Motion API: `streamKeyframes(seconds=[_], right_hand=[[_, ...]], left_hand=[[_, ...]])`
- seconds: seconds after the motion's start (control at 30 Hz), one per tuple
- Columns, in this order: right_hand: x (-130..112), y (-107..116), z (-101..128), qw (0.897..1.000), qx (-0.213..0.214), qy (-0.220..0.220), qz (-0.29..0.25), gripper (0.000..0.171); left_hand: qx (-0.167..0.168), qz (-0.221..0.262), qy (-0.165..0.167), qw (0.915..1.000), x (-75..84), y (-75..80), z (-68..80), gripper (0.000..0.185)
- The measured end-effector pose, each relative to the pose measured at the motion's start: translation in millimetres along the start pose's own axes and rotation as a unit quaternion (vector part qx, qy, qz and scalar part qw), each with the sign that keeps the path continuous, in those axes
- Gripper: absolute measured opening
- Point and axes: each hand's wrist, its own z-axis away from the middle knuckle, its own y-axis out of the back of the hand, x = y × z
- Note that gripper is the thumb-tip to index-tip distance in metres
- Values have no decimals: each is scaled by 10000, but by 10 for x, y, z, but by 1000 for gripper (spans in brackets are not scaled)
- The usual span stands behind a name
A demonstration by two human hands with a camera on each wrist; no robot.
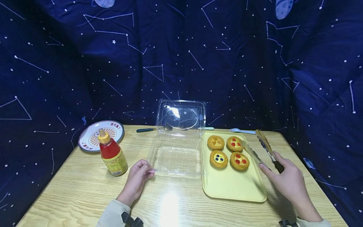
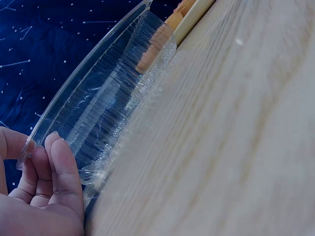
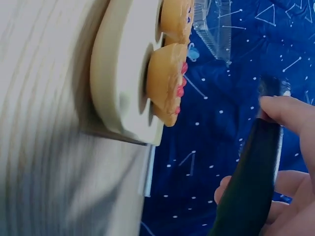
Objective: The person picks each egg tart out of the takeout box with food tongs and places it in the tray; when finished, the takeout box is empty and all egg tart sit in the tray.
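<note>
Bare tabletop [image 1: 170,201] near edge; ketchup bottle [image 1: 112,153] blocks left; tarts [image 1: 228,152] crowd tray back.

L hand [image 1: 136,177] fingers curled in a pinch grip, R hand [image 1: 287,179] curled (wrists both low).

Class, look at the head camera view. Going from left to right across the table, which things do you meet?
Plate → sauce bottle → left hand → clear plastic box → yellow tray with four tarts → right hand holding tongs.
</note>
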Motion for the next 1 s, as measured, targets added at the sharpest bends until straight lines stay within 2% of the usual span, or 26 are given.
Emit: streamKeyframes(seconds=[0.1,0.33,0.57,0.8,1.0], right_hand=[[90,9,-63,9997,-109,-198,-127,87],[262,14,-224,9989,-287,-330,-173,87],[408,-25,-377,9989,-315,-257,212,80],[574,-96,-503,9959,-710,-252,494,98],[663,-136,-597,9891,-1174,-297,841,102]], left_hand=[[-19,-8,-1,10000,0,1,-2,11],[-52,-18,-10,10000,-1,3,-3,11],[-28,12,11,10000,-4,1,-2,10],[-32,26,2,10000,4,-12,-1,10],[3,-11,14,10000,0,-15,4,11]])
